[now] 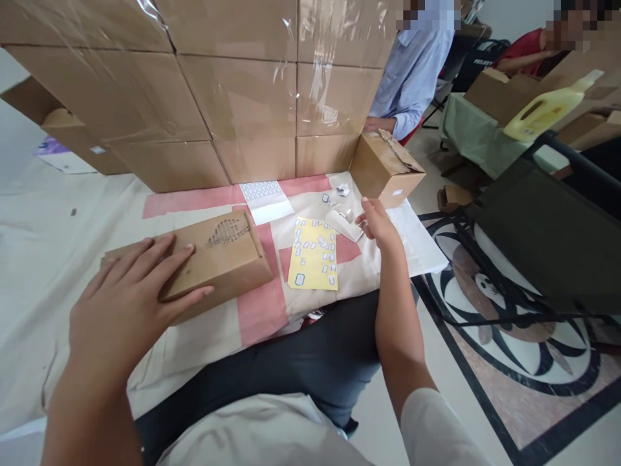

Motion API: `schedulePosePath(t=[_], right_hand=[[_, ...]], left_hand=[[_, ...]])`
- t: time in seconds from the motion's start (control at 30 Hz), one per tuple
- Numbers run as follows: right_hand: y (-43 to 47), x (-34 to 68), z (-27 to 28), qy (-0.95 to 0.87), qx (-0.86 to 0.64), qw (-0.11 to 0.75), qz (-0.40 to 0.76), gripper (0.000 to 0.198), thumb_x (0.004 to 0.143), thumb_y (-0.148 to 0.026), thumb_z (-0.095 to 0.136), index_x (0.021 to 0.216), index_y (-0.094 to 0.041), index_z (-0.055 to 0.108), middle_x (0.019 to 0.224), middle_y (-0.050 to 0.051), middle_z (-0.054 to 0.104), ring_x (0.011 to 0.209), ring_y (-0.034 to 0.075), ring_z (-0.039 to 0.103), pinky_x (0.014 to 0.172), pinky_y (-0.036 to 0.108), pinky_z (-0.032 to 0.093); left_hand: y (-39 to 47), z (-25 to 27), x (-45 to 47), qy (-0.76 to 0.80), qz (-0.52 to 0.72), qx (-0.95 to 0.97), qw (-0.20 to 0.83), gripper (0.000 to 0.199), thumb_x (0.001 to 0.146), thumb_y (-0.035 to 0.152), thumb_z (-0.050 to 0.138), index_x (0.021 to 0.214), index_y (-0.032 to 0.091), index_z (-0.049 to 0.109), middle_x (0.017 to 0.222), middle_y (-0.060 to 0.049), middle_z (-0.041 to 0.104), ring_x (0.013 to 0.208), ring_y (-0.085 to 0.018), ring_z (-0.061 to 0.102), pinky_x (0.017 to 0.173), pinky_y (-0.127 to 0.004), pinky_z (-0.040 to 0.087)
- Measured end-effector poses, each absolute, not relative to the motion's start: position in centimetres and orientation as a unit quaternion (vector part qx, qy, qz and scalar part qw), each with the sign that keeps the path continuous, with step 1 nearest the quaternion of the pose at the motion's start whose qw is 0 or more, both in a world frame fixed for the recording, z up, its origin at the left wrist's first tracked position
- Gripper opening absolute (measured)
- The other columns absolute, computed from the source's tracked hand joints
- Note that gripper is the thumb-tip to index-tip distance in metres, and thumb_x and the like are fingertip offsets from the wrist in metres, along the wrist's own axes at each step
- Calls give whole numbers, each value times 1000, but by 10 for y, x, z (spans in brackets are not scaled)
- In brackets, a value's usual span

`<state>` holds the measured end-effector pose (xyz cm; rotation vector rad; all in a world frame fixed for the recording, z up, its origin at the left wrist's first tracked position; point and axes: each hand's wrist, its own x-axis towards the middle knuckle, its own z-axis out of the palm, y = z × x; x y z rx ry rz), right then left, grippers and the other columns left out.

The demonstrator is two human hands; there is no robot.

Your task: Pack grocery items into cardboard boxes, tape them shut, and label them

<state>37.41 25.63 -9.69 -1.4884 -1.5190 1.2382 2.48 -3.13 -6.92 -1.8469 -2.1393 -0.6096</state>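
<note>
Flatly, the left hand point(130, 281) spreads on a box point(230, 259), the right hand point(378, 224) curls, grip unclear; black fabric point(473, 70) reads “PROJE…”.

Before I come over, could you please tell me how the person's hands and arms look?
The left hand and right hand are bare, without gloves or visible watches. A short, plain, pale grey-beige sleeve shows on the right arm; no left sleeve shows.

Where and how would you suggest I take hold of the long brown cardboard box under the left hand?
I would come from above and grip the brown cardboard box across its two long sides, just right of the left hand. It lies flat and is longer than wide, so those sides should be easier to span, and that part is uncovered.
</note>
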Motion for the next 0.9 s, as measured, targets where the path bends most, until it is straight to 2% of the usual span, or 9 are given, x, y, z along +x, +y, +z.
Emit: schedulePosePath(t=[0.1, 0.27, 0.37, 0.47, 0.53, 0.67, 0.9], right_hand=[[254, 374, -95, -552, -581, 337, 494, 43, 95, -63, 49, 114, -25, 47, 66, -6, 57, 34, 6, 28, 37, 22, 19], [254, 376, -94, -531, -567, 341, 529, 35, 95, -58, 54, 101, -25, 46, 66, -7, 57, 30, 3, 27, 33, 19, 16], [250, 378, -92, -523, -572, 328, 540, 35, 90, -56, 62, 97, -24, 47, 68, -6, 58, 33, 8, 47, 32, 19, 31], [245, 379, -87, -516, -585, 328, 532, 33, 88, -50, 67, 98, -24, 48, 67, -6, 56, 44, 15, 64, 40, 25, 50], [242, 379, -84, -515, -591, 338, 521, 28, 90, -44, 65, 99, -24, 48, 64, -6, 56, 45, 15, 65, 44, 25, 55], [239, 377, -81, -509, -605, 350, 502, 17, 92, -33, 64, 98, -23, 51, 61, -7, 57, 42, 13, 62, 44, 24, 55], [240, 383, -81, -499, -614, 323, 519, 32, 84, -15, 73, 102, -21, 48, 64, -3, 65, 53, 17, 71, 56, 29, 63]], left_hand=[[-32, -69, 25, -737, -212, -630, 125, 71, 94, 74, 39, 146, 28, 57, 158, -9, 51, 146, -37, 46, 123, -55, 31], [-32, -70, 25, -732, -216, -634, 123, 68, 95, 71, 42, 149, 32, 54, 158, -8, 50, 149, -36, 43, 123, -54, 30], [-32, -71, 26, -733, -216, -634, 119, 69, 94, 72, 42, 148, 31, 55, 157, -9, 52, 148, -37, 44, 122, -54, 31], [-32, -70, 27, -733, -224, -632, 115, 70, 94, 73, 43, 149, 31, 54, 157, -9, 51, 148, -37, 43, 123, -54, 30], [-33, -70, 28, -735, -229, -628, 110, 68, 94, 72, 44, 150, 33, 52, 159, -7, 50, 150, -35, 42, 124, -52, 29], [-35, -69, 30, -738, -232, -624, 105, 68, 94, 72, 45, 152, 36, 50, 160, -4, 49, 150, -34, 41, 124, -52, 29], [-30, -70, 31, -747, -238, -613, 97, 66, 93, 70, 48, 153, 42, 46, 161, 0, 47, 151, -33, 40, 125, -51, 28]])
